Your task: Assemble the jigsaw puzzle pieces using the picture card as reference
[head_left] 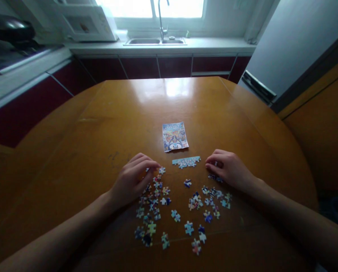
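Observation:
My left hand [135,177] is over the left group of loose puzzle pieces [157,192], thumb and forefinger pressed together beside a pale piece [162,170]; anything between the fingertips is hidden. On the right, the fingers of my right hand [228,168] curl round a small pale puzzle piece [215,163], mostly hidden. Between the hands lies a joined light-blue strip [186,162] with lettering. Behind it is a small picture sheet [175,136]. A single dark-blue and white piece [187,183] lies in front of the strip.
More loose pieces [195,201] are scattered on the right and near the front of the brown wooden table [123,113]. Beyond the table are a counter with a sink [145,41], a stove with a pan [12,30] at left, and a grey fridge [293,49] at right.

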`<state>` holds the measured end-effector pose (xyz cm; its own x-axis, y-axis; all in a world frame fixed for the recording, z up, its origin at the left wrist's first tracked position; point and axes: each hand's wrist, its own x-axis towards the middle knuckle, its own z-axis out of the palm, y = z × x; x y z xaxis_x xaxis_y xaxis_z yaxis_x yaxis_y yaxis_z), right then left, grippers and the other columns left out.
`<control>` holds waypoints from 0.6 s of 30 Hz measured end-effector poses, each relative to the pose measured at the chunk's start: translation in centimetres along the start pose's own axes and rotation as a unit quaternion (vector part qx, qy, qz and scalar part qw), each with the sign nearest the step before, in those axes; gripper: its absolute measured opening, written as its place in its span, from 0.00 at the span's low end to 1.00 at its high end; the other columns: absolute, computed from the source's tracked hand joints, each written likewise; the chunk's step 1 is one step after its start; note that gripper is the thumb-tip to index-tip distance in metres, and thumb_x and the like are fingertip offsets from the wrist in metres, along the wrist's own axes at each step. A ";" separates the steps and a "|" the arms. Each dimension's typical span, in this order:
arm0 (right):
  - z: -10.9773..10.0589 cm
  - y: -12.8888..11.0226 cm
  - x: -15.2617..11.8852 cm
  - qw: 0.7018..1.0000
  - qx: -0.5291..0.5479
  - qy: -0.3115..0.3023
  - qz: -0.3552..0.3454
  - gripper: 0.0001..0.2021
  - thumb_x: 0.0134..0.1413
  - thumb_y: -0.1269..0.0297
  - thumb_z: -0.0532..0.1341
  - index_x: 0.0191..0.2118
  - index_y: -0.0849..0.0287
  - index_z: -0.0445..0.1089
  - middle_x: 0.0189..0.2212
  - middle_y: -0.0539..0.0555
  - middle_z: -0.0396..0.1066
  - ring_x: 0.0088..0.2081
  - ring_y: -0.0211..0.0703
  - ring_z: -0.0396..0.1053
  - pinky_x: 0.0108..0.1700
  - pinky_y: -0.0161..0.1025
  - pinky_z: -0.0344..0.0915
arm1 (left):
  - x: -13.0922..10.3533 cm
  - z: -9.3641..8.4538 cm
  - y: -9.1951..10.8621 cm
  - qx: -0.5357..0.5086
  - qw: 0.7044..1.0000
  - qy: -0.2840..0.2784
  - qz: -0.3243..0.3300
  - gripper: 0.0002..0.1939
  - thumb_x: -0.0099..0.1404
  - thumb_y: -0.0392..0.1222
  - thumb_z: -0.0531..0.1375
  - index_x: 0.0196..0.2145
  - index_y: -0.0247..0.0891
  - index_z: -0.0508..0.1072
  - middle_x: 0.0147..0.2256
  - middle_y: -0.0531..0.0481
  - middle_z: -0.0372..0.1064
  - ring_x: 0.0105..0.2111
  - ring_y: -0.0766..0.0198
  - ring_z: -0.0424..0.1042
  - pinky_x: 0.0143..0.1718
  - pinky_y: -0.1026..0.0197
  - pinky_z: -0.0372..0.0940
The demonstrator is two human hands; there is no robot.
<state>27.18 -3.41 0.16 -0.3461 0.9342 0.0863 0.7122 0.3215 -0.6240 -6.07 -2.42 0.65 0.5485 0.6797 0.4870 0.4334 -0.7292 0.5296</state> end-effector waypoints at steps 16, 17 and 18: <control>-2.4 0.5 -1.1 0.991 -0.083 -0.108 -0.018 0.06 0.59 0.64 0.64 0.30 0.56 0.75 0.28 0.51 0.73 0.28 0.37 0.67 0.31 0.36 0.59 | 0.1 -0.8 -1.9 0.034 0.997 0.010 -0.063 0.06 0.70 0.35 0.57 0.40 0.37 0.75 0.35 0.48 0.73 0.37 0.63 0.71 0.39 0.60 0.66; -2.5 0.5 -1.1 0.990 -0.080 -0.111 -0.019 0.07 0.59 0.64 0.64 0.30 0.56 0.75 0.27 0.51 0.73 0.28 0.37 0.67 0.31 0.36 0.59 | 0.1 -0.8 -2.0 0.035 0.997 0.008 -0.064 0.06 0.70 0.35 0.57 0.40 0.37 0.75 0.35 0.48 0.73 0.37 0.62 0.71 0.39 0.60 0.66; -2.6 0.6 -1.1 0.991 -0.074 -0.110 -0.018 0.07 0.59 0.63 0.63 0.30 0.56 0.75 0.27 0.51 0.73 0.28 0.37 0.67 0.31 0.36 0.59 | 0.0 -0.8 -2.0 0.035 0.997 0.007 -0.065 0.06 0.70 0.35 0.57 0.40 0.37 0.74 0.35 0.48 0.73 0.37 0.62 0.71 0.39 0.60 0.66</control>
<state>29.55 -3.82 1.74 -0.4861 0.8708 -0.0741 0.7732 0.3890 -0.5009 -7.49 -0.87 0.15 0.4744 0.7692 0.4280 0.5494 -0.6386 0.5388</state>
